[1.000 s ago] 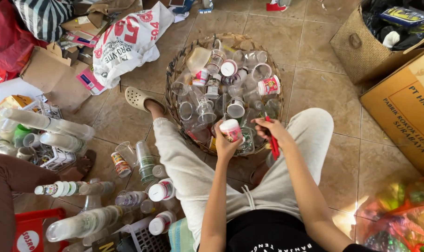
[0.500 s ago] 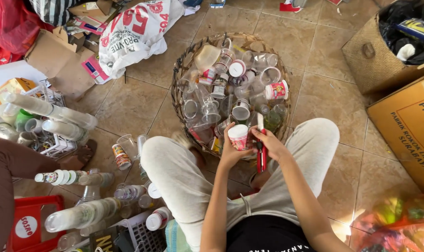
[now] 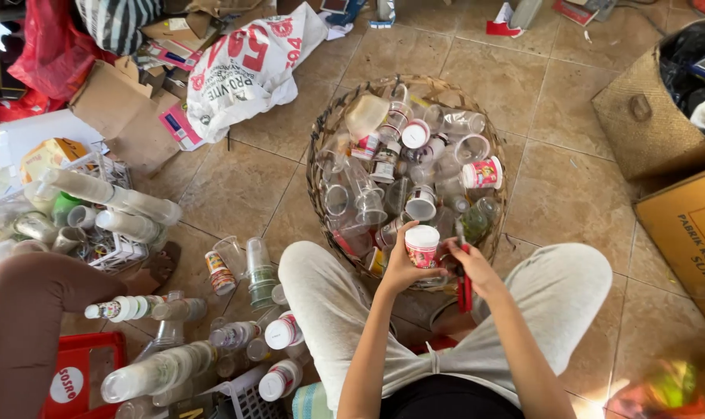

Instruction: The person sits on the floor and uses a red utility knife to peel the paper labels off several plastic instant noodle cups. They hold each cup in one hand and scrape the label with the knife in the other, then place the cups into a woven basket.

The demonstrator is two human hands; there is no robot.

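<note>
Pink sealed cup (image 3: 423,245) gripped in left hand (image 3: 400,269), held over near rim of wicker basket (image 3: 318,138). Red-handled cutter (image 3: 465,289) clasped in closed right hand (image 3: 476,268). Basket seen heaped with cups; stacked clear cups (image 3: 260,271) stood on floor beside knee, sorting judged partway.

Your left hand (image 3: 399,271) grips a glossy plastic cup (image 3: 423,246) with a smooth white foil-like lid. Your right hand (image 3: 473,265) holds a tool (image 3: 465,289) with shiny red plastic handles. At centre, the basket (image 3: 318,147) is rough woven cane, full of clear plastic. The floor (image 3: 569,194) is matt tile.
</note>
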